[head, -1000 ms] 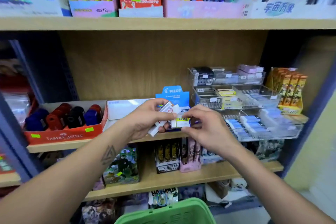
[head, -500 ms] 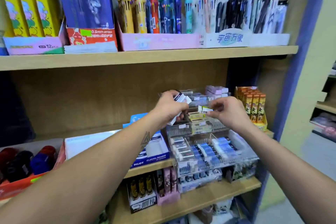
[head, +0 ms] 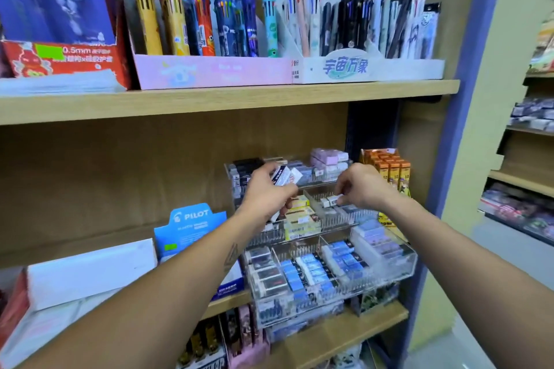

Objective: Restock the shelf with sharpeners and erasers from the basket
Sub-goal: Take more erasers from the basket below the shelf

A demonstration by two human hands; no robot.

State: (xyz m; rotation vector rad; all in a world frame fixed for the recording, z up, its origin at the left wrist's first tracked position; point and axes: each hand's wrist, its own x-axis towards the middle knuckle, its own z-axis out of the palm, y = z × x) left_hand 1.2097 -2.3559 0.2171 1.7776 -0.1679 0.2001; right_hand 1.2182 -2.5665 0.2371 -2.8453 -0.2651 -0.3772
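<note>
A clear tiered acrylic organizer [head: 407, 260] stands on the middle shelf, its compartments filled with boxed erasers. My left hand [head: 266, 192] grips a small stack of white Pilot erasers [head: 283, 175] above the organizer's middle tier. My right hand [head: 362, 186] pinches one white eraser [head: 331, 200] and holds it low inside a middle-tier compartment. Yellow-labelled erasers [head: 299, 219] fill the compartment just left of it. The basket is out of view.
A blue Pilot eraser box [head: 192, 228] and a white box [head: 90, 269] sit left of the organizer. Orange packs [head: 389, 168] stand at its right, against the shelf's blue post [head: 449, 159]. Character pens [head: 195, 12] fill the shelf above.
Both hands rose from the shelf's front edge to the organizer's middle tier. My right hand carried one eraser down into a compartment. The view swung up and right, and the green basket left the frame.
</note>
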